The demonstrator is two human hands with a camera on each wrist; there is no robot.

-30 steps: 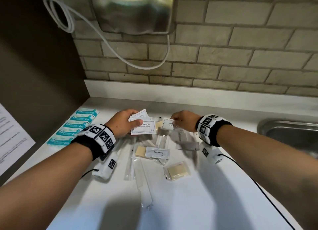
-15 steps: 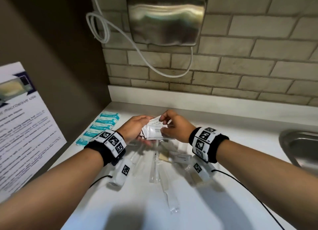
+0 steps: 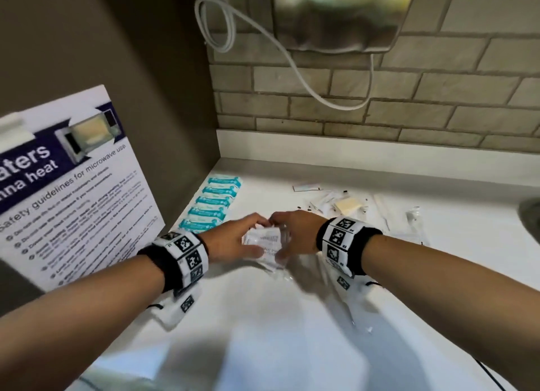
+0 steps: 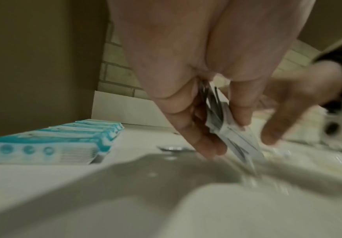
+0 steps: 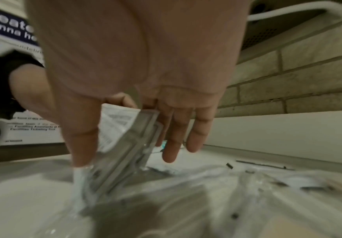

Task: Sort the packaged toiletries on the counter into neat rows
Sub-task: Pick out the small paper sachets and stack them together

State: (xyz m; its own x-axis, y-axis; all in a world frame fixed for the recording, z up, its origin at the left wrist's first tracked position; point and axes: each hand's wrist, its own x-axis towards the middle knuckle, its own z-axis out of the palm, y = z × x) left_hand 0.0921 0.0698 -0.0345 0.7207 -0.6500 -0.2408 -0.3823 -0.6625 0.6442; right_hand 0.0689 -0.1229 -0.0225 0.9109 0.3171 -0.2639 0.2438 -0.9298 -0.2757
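Holding a small stack of flat white paper sachets between them, both hands meet low over the white counter. The left hand pinches the stack with thumb on one side and fingers on the other. The right hand has its thumb and fingers closed on the stack's other end. The stack is tilted, with its lower edge pointing down at the counter, and its long side runs from hand to hand. Small grey print is on the sachets, but it is too blurry to read.

At about ten o'clock from the hands, a tidy row of teal and white packets runs along the wall toward twelve o'clock. Each packet lies with its long side across the row. At about one o'clock lies a loose heap of clear plastic packets, pointing many ways.

At nine o'clock stands a white and blue paper sign. It reads "safety guidelines for microwave use".
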